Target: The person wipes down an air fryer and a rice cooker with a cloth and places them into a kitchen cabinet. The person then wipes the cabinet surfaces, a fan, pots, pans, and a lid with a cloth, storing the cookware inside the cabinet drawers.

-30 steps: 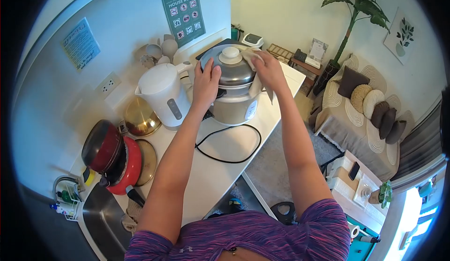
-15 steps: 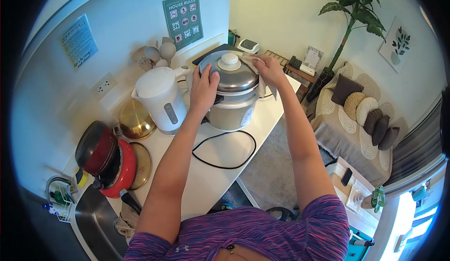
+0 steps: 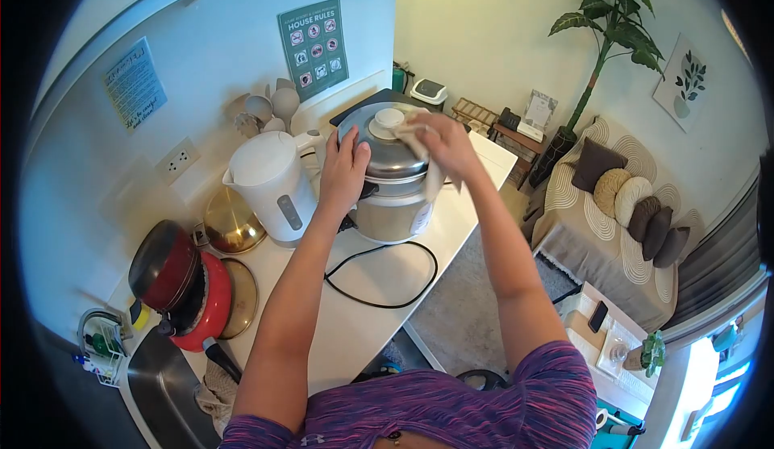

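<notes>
Silver-bodied rice cooker located upright on the white countertop, near its right-hand edge. The domed metal lid is seated on top, and its white knob is left uncovered for the most part. A beige cloth is gripped in the right hand; it is pressed to the lid's right side, just beside the knob, and its loose end is hung down past the rim. The left hand is opened, with the fingers extended and laid against the lid's left side; no object is enclosed by it. A black side handle is seen just beside that hand, on the cooker's left.

Surroundings: a white electric kettle is placed just left of the cooker, with cooking utensils stood behind it. In front of the cooker, a black power cord is laid in a loop. Farther left, a gold-coloured dome is positioned near the wall, and a dark red pot is tilted over a red pan, close to the steel sink.
</notes>
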`<state>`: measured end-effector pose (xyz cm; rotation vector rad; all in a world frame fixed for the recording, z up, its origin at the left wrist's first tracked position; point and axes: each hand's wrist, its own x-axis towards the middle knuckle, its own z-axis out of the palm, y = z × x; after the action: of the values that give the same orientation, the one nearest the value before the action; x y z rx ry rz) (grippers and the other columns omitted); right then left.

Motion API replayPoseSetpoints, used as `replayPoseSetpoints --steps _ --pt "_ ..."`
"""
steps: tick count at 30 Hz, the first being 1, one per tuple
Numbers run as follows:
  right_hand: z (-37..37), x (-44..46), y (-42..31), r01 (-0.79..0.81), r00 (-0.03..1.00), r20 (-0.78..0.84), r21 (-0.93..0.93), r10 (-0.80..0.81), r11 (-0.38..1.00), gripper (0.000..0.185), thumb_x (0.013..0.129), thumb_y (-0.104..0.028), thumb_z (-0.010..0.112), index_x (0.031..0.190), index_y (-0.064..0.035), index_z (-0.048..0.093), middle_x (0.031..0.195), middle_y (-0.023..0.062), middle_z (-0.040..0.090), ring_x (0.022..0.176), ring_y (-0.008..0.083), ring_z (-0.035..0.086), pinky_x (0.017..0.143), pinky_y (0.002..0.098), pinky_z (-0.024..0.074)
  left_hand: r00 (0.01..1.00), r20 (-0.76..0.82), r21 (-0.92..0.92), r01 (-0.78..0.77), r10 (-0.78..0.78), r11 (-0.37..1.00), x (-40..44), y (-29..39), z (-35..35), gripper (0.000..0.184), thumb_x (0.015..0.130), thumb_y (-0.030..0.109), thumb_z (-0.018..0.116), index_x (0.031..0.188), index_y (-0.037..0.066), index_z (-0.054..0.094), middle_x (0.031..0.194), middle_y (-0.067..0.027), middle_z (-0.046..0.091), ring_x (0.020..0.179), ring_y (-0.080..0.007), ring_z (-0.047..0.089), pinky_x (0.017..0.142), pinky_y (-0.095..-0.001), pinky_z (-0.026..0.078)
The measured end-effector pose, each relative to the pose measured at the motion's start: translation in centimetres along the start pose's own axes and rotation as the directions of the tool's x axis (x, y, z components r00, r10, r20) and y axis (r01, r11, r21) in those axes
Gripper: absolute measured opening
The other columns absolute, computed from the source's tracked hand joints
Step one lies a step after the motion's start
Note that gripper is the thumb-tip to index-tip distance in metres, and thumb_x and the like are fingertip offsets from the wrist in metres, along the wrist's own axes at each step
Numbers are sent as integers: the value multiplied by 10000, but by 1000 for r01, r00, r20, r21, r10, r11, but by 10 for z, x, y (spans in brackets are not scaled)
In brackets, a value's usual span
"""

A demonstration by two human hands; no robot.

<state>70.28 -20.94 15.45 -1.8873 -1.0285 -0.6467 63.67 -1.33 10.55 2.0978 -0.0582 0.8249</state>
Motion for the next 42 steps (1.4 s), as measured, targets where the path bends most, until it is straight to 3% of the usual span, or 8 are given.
replayPoseSetpoints --steps 2,8,16,20,28,34,39,42 --pt "-6 32 7 -349 897 292 13 331 937 331 804 -235 497 1047 -47 621 1040 168 615 989 305 570 883 338 416 1000 9 74 4 -5 997 -3 9 -5 456 904 353 393 1261 71 432 1326 -271 291 1184 -406 375 977 -412 325" --pt "43 106 62 -140 786 559 -253 263 957 385 837 -330 465 1102 -89 609 1042 173 614 963 295 578 873 335 419 1000 8 40 5 -5 999 -3 5 -2 452 911 350 366 1266 77 420 1322 -258 302 1172 -404 385 968 -415 335" --pt "-3 26 21 -282 925 264 -1 272 959 398 835 -294 473 1095 -13 579 1135 198 557 1040 356 531 923 365 398 998 -48 142 46 -39 989 -8 18 -2 427 912 319 354 1244 58 418 1311 -237 343 1128 -389 440 918 -428 383" --pt "-8 -38 -28 96 993 88 -194 -80 976 291 803 -158 553 1047 -7 598 1084 171 586 1092 312 507 961 394 366 998 -66 174 22 -10 984 -5 13 1 424 914 309 345 1240 45 413 1313 -237 343 1128 -382 442 923 -425 382" --pt "48 -21 -74 197 979 97 -224 -179 955 250 808 -125 517 1010 3 589 1056 175 583 1046 314 520 937 410 380 994 -80 75 -74 80 994 -6 -17 6 461 915 307 345 1299 52 353 1343 -226 320 1161 -390 409 949 -403 356" --pt "80 41 -82 -142 899 341 -371 276 918 265 838 -196 422 808 4 592 837 208 611 791 380 571 754 461 439 995 69 33 72 -74 997 -6 -16 -9 492 895 297 376 1309 36 330 1347 -189 343 1184 -360 395 953 -397 352" --pt "56 8 -81 14 978 205 -274 44 962 269 815 -232 465 800 3 595 833 188 619 792 369 581 740 450 454 992 123 215 -16 -11 976 -7 3 -8 493 912 296 345 1316 16 304 1355 -183 338 1205 -346 377 970 -392 339" --pt "31 -27 -52 199 975 -45 -277 -219 940 191 774 -173 545 851 -15 619 892 161 627 844 333 590 763 404 469 978 22 89 205 -207 975 -8 18 -7 493 924 297 314 1320 4 294 1353 -211 325 1230 -343 347 996 -386 314"
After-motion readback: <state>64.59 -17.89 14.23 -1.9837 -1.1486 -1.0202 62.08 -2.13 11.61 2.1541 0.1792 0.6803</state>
